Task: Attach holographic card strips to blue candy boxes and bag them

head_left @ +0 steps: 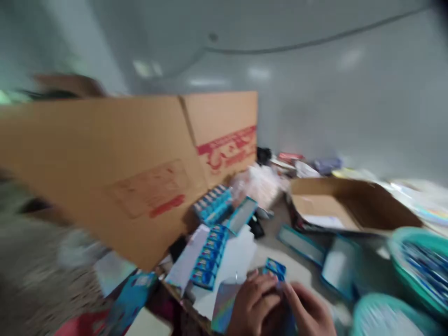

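Note:
Low in the head view, my left hand (254,303) and my right hand (310,310) come together at a small blue printed box (276,268). The fingers of my left hand are bent against its near side. My right thumb and fingers pinch close beside them, and part of the box is hidden behind both hands. To the left, a row of similar blue boxes (209,256) lies on white paper (241,249). Another blue pack (213,205) stands behind that row, next to an open blue-edged tray (242,214). Motion blurs the fine details.
A large cardboard sheet (147,154) rises on the left. At the right are an open carton (350,191), more blue-edged trays (339,266), a teal basin (402,266) of dark blue pieces and another basin (360,308) with pale contents. A clear plastic bag (257,184) lies behind.

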`<state>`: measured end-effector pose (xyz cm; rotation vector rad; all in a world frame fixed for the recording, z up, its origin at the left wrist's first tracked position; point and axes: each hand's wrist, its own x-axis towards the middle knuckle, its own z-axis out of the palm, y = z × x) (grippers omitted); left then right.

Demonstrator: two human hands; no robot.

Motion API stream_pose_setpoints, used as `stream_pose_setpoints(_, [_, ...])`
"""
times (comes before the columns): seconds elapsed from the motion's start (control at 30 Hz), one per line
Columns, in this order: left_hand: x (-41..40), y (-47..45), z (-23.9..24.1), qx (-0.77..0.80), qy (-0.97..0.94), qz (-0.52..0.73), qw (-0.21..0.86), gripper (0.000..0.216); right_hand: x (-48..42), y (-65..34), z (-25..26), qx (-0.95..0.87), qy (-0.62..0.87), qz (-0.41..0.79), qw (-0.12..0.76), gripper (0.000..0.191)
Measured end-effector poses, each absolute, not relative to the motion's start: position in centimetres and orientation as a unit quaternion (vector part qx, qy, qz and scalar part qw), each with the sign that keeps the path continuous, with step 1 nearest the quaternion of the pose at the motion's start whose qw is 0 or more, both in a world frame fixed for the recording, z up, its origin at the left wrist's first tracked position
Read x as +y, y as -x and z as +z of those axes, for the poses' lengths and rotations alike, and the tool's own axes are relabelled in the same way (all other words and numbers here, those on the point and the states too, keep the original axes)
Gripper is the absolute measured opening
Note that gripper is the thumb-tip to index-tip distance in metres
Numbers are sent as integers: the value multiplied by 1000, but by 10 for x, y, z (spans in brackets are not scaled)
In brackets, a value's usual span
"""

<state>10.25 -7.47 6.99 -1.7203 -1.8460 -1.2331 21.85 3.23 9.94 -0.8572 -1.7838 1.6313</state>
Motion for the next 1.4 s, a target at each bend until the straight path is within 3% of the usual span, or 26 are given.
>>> stream_pose_setpoints(0.13, [-71, -108, 56, -630, 570, -527, 8, 9, 18, -216, 109, -656, 399, 557, 317, 36])
stream_pose_setpoints(0.23, [-77, -106, 54, -637, 535, -555, -22, 7, 16, -209, 112, -659, 395, 565, 300, 31])
stream_pose_setpoints(0.47, [-87, -108, 76, -674, 501, -542, -2, 35, 21, -217, 116, -647, 337, 630, 267, 24])
stream_pose_setpoints(0.73, [-76, -144, 93, -640, 592, -473, 125, 40, 28, -257, 133, -596, 320, 675, 296, 22])
stream_pose_setpoints(0.87, [-61, -158, 102, -627, 617, -450, 154, 32, 40, -276, 133, -584, 312, 682, 311, 21])
stream_pose_setpoints(1.17, [-32, -190, 96, -602, 661, -430, 127, 27, 69, -309, 109, -535, 331, 720, 294, 28])
stream_pose_setpoints(1.4, [-21, -165, 83, -569, 683, -444, 110, 33, 60, -289, 100, -500, 362, 700, 359, 29])
